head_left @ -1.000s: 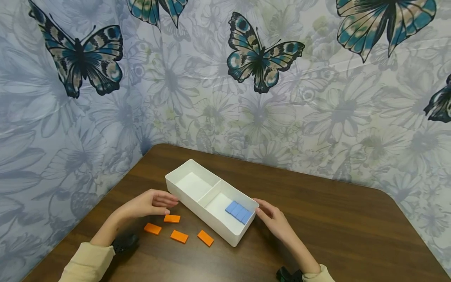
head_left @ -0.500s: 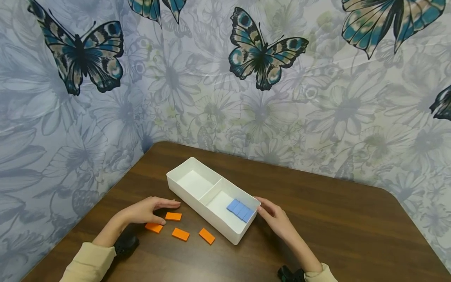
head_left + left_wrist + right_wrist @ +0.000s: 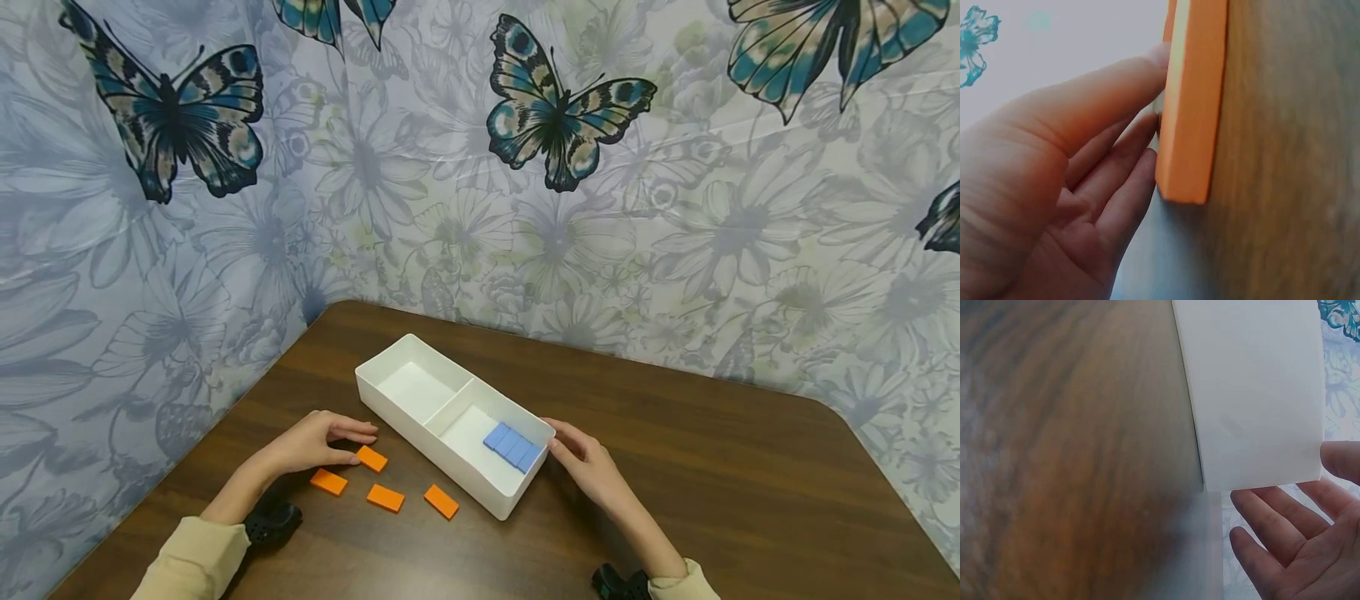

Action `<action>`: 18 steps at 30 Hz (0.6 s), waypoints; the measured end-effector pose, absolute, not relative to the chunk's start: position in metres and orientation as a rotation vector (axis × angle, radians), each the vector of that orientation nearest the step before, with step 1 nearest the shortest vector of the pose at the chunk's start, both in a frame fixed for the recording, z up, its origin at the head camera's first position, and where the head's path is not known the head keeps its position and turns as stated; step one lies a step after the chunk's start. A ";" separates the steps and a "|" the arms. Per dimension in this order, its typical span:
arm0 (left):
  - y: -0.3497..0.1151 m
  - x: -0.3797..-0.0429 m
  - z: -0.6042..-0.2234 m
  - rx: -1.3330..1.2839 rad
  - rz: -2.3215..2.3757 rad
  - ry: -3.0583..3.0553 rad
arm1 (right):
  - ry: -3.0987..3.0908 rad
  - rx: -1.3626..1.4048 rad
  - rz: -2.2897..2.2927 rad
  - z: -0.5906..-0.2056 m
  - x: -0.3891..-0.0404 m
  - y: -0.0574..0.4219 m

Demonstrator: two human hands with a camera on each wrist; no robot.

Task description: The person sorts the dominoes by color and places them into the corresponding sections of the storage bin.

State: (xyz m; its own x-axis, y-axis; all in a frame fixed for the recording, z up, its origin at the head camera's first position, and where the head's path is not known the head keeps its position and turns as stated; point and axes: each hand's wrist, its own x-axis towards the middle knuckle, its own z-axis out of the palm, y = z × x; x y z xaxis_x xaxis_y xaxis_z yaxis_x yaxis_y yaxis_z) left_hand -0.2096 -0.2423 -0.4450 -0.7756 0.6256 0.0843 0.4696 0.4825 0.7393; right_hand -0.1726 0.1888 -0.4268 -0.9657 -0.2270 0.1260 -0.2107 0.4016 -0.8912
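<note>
My left hand (image 3: 311, 442) is low over the table, its thumb touching the end of an orange tile (image 3: 372, 459). The other fingers extend past that tile on its far side. Large in the left wrist view, another orange tile (image 3: 1194, 112) stands in front of the thumb. My right hand (image 3: 592, 473) holds the right corner of a white two-compartment box (image 3: 442, 462), thumb and fingers placed around the corner at its rim. Several blue tiles (image 3: 512, 447) lie in a row in the box's right compartment; the left compartment holds nothing.
More orange tiles lie flat on the brown table (image 3: 720, 467): one near the left wrist (image 3: 328, 482), another in the middle (image 3: 386, 498) and a tile by the box's front wall (image 3: 441, 502). A butterfly-print cloth (image 3: 420, 208) hangs behind the table.
The left hand's thumb has moved from over the nearer left orange tile to the one beyond it. That farther tile has turned to a slant. The right hand has stayed on the box.
</note>
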 end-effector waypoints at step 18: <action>-0.240 -0.209 -0.450 0.911 1.241 2.587 | 2.618 -0.401 -1.663 -0.425 -0.172 0.189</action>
